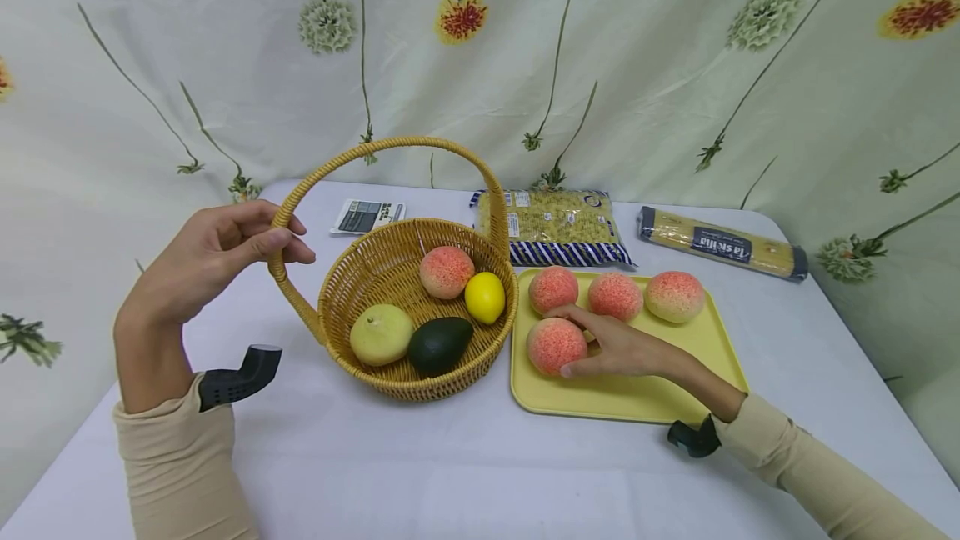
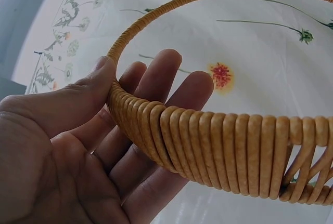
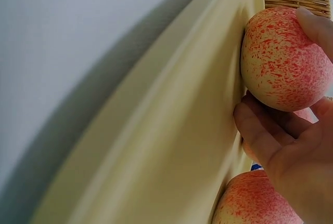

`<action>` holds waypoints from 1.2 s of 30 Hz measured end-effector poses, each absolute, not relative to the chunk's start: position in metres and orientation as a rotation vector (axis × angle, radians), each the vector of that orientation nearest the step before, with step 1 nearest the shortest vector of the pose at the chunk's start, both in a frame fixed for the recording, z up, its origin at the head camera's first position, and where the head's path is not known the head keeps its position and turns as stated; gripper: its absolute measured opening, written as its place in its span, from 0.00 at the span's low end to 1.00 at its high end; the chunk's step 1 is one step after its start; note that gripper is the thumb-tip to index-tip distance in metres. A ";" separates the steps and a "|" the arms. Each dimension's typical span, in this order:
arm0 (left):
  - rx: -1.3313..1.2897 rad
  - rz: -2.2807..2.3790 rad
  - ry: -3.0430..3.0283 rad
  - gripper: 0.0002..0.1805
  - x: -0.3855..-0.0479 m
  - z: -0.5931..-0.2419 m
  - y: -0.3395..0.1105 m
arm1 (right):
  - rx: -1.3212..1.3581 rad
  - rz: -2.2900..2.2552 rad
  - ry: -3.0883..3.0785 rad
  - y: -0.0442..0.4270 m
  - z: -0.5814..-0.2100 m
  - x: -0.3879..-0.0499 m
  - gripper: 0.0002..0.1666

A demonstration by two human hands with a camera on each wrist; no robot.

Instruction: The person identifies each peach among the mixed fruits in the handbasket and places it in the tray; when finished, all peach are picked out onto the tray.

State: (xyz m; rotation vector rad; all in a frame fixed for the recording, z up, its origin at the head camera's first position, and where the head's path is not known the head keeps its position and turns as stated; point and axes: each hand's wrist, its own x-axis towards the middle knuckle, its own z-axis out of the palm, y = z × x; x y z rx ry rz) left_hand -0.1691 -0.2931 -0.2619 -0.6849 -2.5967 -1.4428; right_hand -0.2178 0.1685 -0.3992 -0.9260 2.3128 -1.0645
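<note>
My left hand holds the wicker basket's handle on its left side. In the left wrist view the thumb presses one side of the handle, and the fingers pass round the other. Inside the basket lie a peach, a lemon, a dark green avocado and a round pale-green fruit. On the yellow tray my right hand grips the front-left peach, thumb on one side and fingers on the other. Behind it sit three more peaches.
At the back stand a bag of pasta, a pack of spaghetti and a small white packet. A flower-print curtain hangs behind the white-covered table. The basket's right rim is close to the tray's left edge.
</note>
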 end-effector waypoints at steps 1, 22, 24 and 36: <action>-0.685 -1.442 -2.596 0.07 -0.169 -0.262 -0.293 | -0.925 -1.064 2.315 0.169 -0.399 -0.218 0.39; -0.670 -1.420 -2.609 0.08 -0.168 -0.260 -0.292 | -0.916 -1.091 2.308 0.173 -0.404 -0.218 0.41; -0.664 -1.424 -2.613 0.08 -0.168 -0.260 -0.292 | -0.912 -1.103 2.297 0.174 -0.404 -0.218 0.40; -0.660 -1.429 -2.612 0.07 -0.168 -0.260 -0.292 | -1.015 -1.089 2.289 0.177 -0.389 -0.224 0.38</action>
